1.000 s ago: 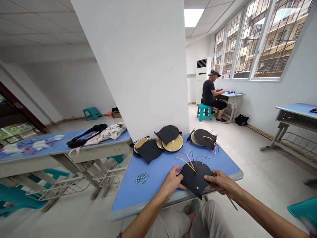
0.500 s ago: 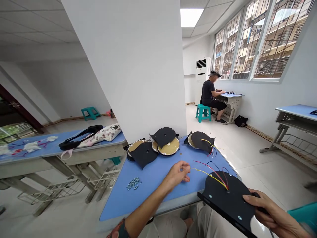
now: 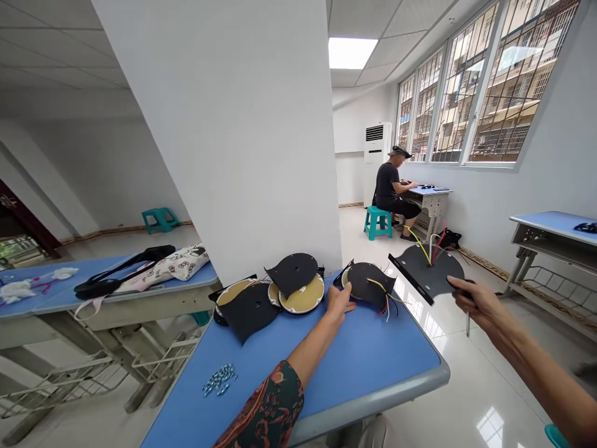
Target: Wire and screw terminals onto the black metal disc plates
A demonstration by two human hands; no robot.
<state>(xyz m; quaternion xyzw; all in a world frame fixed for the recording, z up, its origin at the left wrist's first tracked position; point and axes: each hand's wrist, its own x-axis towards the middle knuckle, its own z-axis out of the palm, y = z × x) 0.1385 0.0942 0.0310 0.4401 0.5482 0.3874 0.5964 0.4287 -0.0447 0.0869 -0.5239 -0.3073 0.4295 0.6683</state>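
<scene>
My left hand [image 3: 339,302] reaches to the back of the blue table and grips the left edge of a round black-plated assembly [image 3: 370,280] with yellow, red, white and black wires. Out to the right, past the table edge, my right hand [image 3: 473,300] holds up another black plate [image 3: 429,270] with yellow, white and red wires standing from its middle. A thin metal shaft [image 3: 467,323] points down below that hand, apparently a screwdriver with a dark handle. Beside my left hand lie similar black plates [image 3: 293,270] on gold-coloured discs [image 3: 303,298].
A pile of small screws [image 3: 220,379] lies at the left of the blue table [image 3: 364,367]. Another table [image 3: 153,292] on the left bears a patterned bag [image 3: 186,264]. A seated person [image 3: 392,186] works at a far desk. A white pillar [image 3: 242,137] rises behind the table.
My left hand has left the wires of the held plate and moved back to the assembly at the table's rear. My right hand has raised the plate away to the right.
</scene>
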